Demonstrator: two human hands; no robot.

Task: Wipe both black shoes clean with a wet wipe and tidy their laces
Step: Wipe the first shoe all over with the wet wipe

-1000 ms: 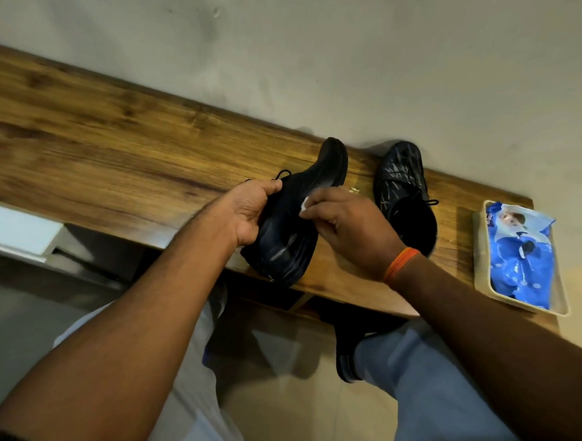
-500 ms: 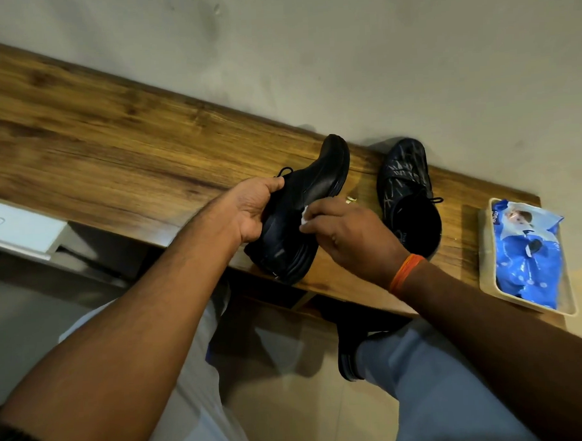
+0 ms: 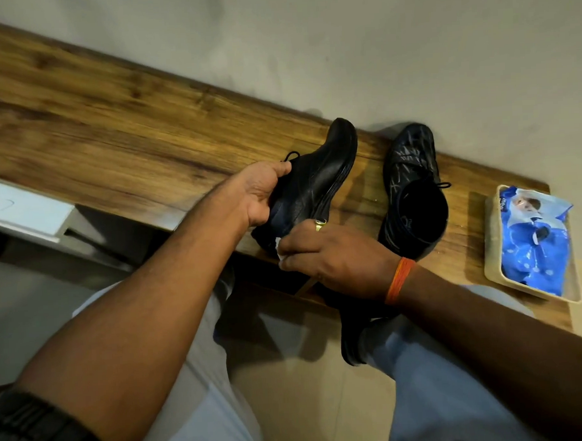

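Centre frame, the left hand (image 3: 260, 195) was clamped around the collar of the smooth black leather lace-up shoe (image 3: 314, 182), holding it tipped on its side over the front edge of the brown wood-grain shelf (image 3: 113, 144); just below, the right hand (image 3: 331, 258) pinched a small white wet wipe (image 3: 279, 251) against the heel. The upper looked stiff and probably slick when damp, so the collar seemed the safest hold. The second black shoe (image 3: 411, 188), streaked grey, sat upright at right, apart from the blue wipes pack (image 3: 534, 246) in a cream plastic tray (image 3: 493, 265).

- The held shoe (image 3: 318, 182) is plain black.
- The other shoe (image 3: 411, 181) is black with grey streaks.
- The wipe (image 3: 279, 251) is white.
- The tabletop (image 3: 119, 134) is brown wood grain.
- The wristband (image 3: 400, 279) is orange.
- The packet (image 3: 534, 243) is blue and white, in a cream tray (image 3: 492, 245).
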